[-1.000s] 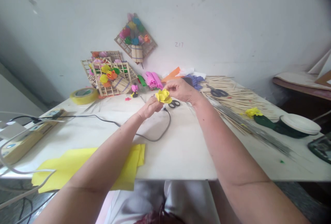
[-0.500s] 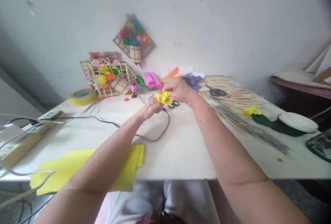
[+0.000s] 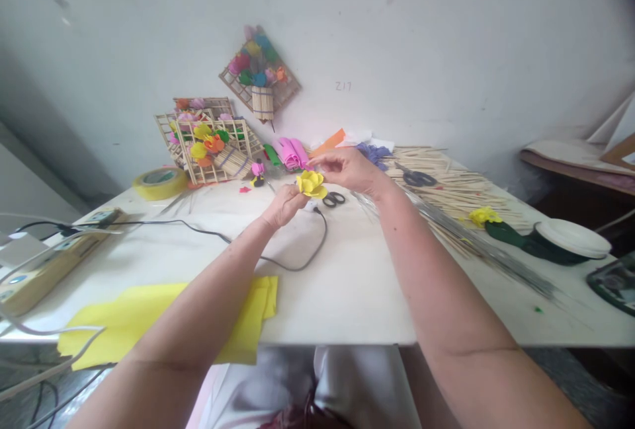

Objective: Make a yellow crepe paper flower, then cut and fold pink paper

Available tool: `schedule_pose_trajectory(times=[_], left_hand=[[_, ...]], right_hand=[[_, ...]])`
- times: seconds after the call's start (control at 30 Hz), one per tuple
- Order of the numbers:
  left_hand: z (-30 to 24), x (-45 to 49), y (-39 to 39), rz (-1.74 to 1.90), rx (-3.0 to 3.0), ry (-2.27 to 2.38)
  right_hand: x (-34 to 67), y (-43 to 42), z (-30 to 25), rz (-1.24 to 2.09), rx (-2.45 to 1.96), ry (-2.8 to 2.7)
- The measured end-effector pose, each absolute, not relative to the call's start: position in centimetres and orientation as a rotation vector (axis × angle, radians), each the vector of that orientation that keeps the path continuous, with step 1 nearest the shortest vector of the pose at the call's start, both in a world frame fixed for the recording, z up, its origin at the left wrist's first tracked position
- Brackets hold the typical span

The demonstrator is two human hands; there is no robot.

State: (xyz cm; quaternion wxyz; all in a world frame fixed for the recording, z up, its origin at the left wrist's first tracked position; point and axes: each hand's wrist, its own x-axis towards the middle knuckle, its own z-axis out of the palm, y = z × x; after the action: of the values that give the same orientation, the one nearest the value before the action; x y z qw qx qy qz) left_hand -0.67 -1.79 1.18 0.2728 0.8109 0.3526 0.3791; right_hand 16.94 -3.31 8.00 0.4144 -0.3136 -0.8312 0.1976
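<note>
My left hand (image 3: 288,204) is closed around the base of a yellow crepe-paper flower (image 3: 311,184), whose cupped petals face up above the fingers. Just behind and to the right of the flower is my right hand (image 3: 347,168), its fingers bent and loosely parted. Nothing shows between them, though the fingertips partly overlap the area behind the petals. Below the right hand, black-handled scissors (image 3: 333,199) lie on the white table (image 3: 342,283).
Yellow crepe paper (image 3: 129,313) lies at the front left near a power strip (image 3: 59,257) and tape roll (image 3: 161,182). A black cable (image 3: 317,250) loops mid-table. Wooden sticks (image 3: 456,178), wires (image 3: 486,254) and a white-lidded bowl (image 3: 573,237) are right. Flower frames (image 3: 213,145) lean behind.
My right hand has drawn back slightly from the petals and its fingers have loosened. My left hand still holds the yellow flower in nearly the same spot.
</note>
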Motion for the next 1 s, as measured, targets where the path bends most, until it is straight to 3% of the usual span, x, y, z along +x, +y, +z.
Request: schedule_pose_trajectory(times=[1.0], left_hand=[[-1.3,-2.7,1.8,1.169,2.386,1.345]], right_hand=[[15.4,-2.5,7.0,0.579,-0.913,-1.944]])
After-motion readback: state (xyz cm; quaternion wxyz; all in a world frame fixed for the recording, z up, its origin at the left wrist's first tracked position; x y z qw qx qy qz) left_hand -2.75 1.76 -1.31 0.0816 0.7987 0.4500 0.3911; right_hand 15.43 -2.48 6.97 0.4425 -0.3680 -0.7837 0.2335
